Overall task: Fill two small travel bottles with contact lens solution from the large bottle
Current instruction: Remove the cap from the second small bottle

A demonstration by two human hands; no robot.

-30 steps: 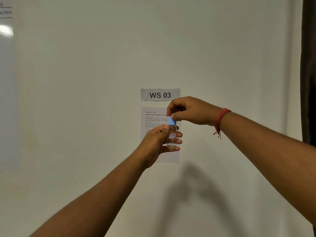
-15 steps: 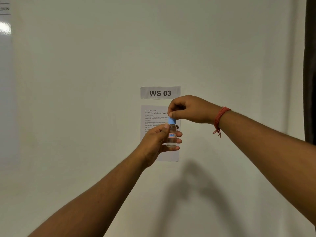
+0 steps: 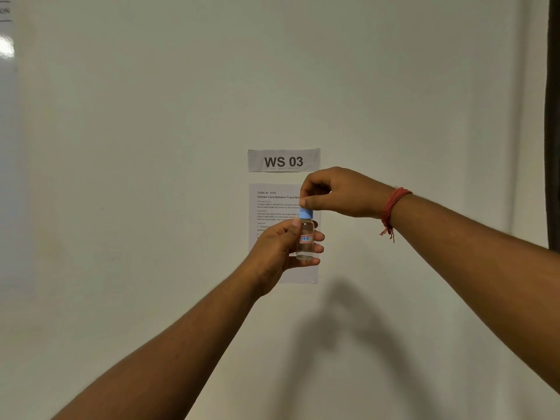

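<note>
Up close, both my forearms reach forward and meet in front of the wall. My left hand (image 3: 280, 248) comes up from below and wraps around a small clear travel bottle (image 3: 305, 239), thumb on the near side and fingertips showing past its far side, so the bottle stands upright in my grip, raised in the air. It has a small red-and-blue label (image 3: 306, 238) at mid-height, and I cannot tell how much liquid it holds. My right hand (image 3: 339, 192) comes in from the right, above the left, with its fingers curled and the thumb and fingertips pinching the blue cap (image 3: 306, 213) that sits on the bottle's neck. A red thread band (image 3: 392, 207) circles my right wrist, with loose ends hanging below. Behind the hands, a printed task sheet (image 3: 272, 207) is stuck to the pale wall (image 3: 151, 147), partly hidden by my hands and the bottle, and just above it a paper sign (image 3: 283, 160) reads "WS 03". My arms cast a dark shadow (image 3: 348, 328) on the wall below. A dark vertical strip (image 3: 553, 116) runs down the far right edge.
</note>
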